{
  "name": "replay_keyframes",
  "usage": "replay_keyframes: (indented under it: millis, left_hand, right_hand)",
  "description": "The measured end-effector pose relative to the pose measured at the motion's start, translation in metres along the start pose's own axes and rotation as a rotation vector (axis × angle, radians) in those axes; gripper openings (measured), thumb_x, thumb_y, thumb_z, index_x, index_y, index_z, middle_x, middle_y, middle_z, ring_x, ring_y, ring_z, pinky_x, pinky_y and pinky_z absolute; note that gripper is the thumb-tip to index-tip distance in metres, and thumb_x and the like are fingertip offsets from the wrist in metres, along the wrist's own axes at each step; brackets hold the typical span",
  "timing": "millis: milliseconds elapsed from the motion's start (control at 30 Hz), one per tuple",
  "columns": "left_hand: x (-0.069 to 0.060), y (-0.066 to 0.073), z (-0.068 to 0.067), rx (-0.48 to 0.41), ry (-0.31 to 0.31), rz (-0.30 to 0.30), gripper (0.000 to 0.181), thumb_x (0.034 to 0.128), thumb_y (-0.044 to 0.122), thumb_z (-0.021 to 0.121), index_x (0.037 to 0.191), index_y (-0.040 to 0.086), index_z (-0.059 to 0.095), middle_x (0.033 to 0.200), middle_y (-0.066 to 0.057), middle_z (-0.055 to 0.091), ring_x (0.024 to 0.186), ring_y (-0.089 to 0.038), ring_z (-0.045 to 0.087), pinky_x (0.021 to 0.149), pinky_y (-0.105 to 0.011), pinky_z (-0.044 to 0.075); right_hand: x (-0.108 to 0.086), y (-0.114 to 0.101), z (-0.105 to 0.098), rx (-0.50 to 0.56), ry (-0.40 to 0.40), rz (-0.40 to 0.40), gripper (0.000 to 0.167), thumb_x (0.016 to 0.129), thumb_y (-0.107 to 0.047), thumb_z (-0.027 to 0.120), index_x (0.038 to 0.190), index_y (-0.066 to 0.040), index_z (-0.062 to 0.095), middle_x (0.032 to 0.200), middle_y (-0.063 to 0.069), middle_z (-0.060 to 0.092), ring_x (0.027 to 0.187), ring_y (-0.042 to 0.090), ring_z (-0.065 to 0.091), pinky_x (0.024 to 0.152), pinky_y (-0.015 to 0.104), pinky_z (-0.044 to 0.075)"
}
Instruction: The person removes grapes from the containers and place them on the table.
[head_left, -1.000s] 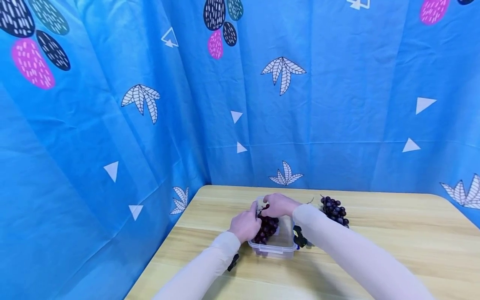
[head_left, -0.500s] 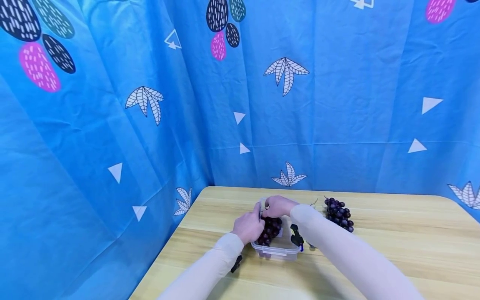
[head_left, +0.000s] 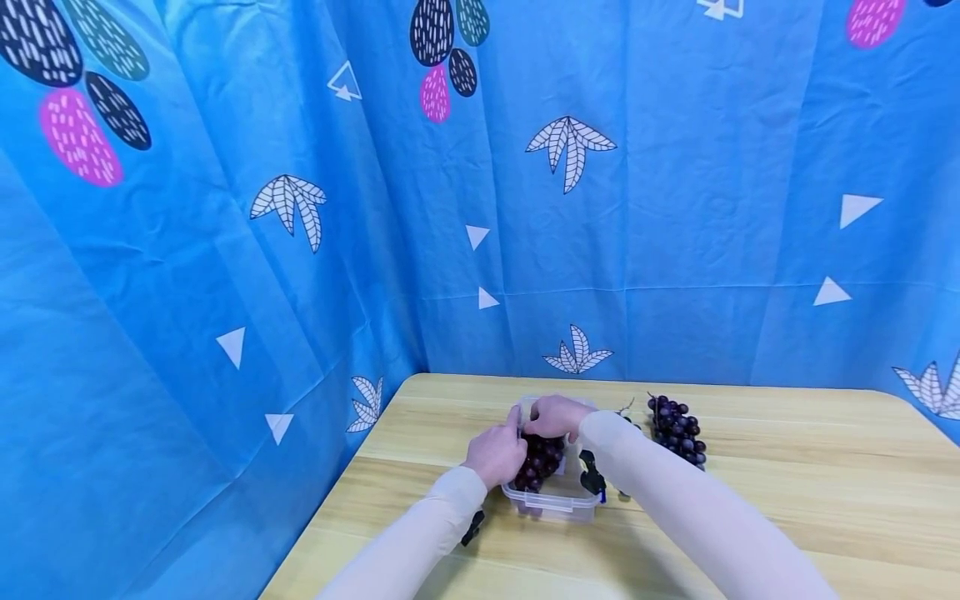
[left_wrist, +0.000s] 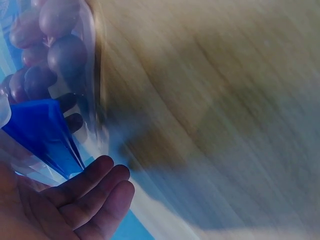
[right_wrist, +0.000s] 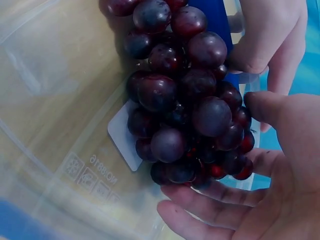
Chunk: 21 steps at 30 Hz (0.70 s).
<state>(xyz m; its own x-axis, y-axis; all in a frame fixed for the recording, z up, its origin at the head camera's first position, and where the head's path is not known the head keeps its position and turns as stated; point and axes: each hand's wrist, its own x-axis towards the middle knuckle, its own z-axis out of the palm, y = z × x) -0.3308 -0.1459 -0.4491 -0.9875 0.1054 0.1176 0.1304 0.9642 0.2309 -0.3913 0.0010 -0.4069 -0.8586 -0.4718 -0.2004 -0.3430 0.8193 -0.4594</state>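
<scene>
A bunch of dark purple grapes (head_left: pixel 542 462) lies along the left side of a clear plastic food container (head_left: pixel 551 502). My right hand (head_left: pixel 555 416) reaches into the container's far end. In the right wrist view, its thumb and curled fingers (right_wrist: pixel 210 205) hold the end of the bunch (right_wrist: pixel 185 100). My left hand (head_left: pixel 497 454) grips the container's left wall. The left wrist view has several fingers (left_wrist: pixel 100 195) outside the wall, beside a blue clip flap (left_wrist: pixel 45 130). A white label piece (right_wrist: pixel 125 136) shows on the container floor under the grapes.
Another grape bunch (head_left: pixel 677 429) lies on the wooden table (head_left: pixel 787 467) right of the container. A thin stem (head_left: pixel 626 407) and some grapes show partly behind the right sleeve (head_left: pixel 675 492). A blue patterned curtain (head_left: pixel 675 208) stands behind and to the left.
The head view has shifted slightly. My right hand sits a little lower over the grapes, and more fruit shows beyond the right forearm. The left hand keeps its grip on the container.
</scene>
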Motion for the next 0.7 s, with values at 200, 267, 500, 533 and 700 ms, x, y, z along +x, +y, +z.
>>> replay_keyframes:
  millis: [200, 267, 500, 533, 700]
  left_hand:
    - [-0.0003, -0.0014, 0.0002, -0.010, 0.005, 0.006, 0.065, 0.0981, 0.027, 0.051, 0.158, 0.014, 0.030, 0.106, -0.014, 0.073, 0.071, -0.020, 0.063, 0.055, -0.038, 0.049]
    - [-0.0004, -0.0016, 0.0009, -0.009, -0.001, 0.008, 0.067, 0.0974, 0.028, 0.052, 0.159, 0.014, 0.029, 0.106, -0.014, 0.073, 0.071, -0.020, 0.063, 0.055, -0.037, 0.050]
    - [0.0004, -0.0032, 0.0027, 0.011, 0.016, 0.031, 0.061, 0.1020, 0.031, 0.047, 0.158, 0.014, 0.029, 0.098, -0.014, 0.073, 0.073, -0.023, 0.067, 0.055, -0.039, 0.051]
    - [0.0004, -0.0034, 0.0029, 0.015, 0.024, 0.035, 0.061, 0.1022, 0.030, 0.047, 0.158, 0.013, 0.030, 0.096, -0.015, 0.073, 0.073, -0.024, 0.068, 0.055, -0.040, 0.052]
    - [0.0007, -0.0037, 0.0024, 0.024, 0.049, 0.050, 0.057, 0.1028, 0.028, 0.045, 0.156, 0.010, 0.033, 0.096, -0.016, 0.074, 0.078, -0.027, 0.070, 0.057, -0.042, 0.054]
  right_hand:
    - [-0.0004, 0.0010, 0.0023, 0.018, -0.018, -0.016, 0.028, 0.096, -0.042, 0.064, 0.091, -0.014, 0.065, 0.094, 0.004, 0.064, 0.086, 0.020, 0.063, 0.057, 0.045, 0.060]
    - [-0.0016, 0.0012, 0.0028, 0.015, -0.025, -0.019, 0.028, 0.094, -0.040, 0.066, 0.088, -0.013, 0.064, 0.089, 0.003, 0.062, 0.083, 0.019, 0.063, 0.058, 0.046, 0.060]
    - [-0.0052, -0.0007, 0.0018, 0.018, -0.045, -0.012, 0.025, 0.086, -0.036, 0.069, 0.090, -0.012, 0.064, 0.091, 0.003, 0.064, 0.085, 0.020, 0.064, 0.057, 0.045, 0.059]
    - [-0.0054, -0.0009, 0.0013, 0.024, -0.048, -0.008, 0.027, 0.085, -0.036, 0.070, 0.093, -0.011, 0.064, 0.094, 0.004, 0.065, 0.087, 0.021, 0.064, 0.057, 0.045, 0.059]
    - [-0.0060, 0.0007, 0.0001, 0.035, -0.065, 0.003, 0.054, 0.084, -0.036, 0.071, 0.127, -0.005, 0.061, 0.122, 0.010, 0.065, 0.101, 0.025, 0.063, 0.064, 0.044, 0.059]
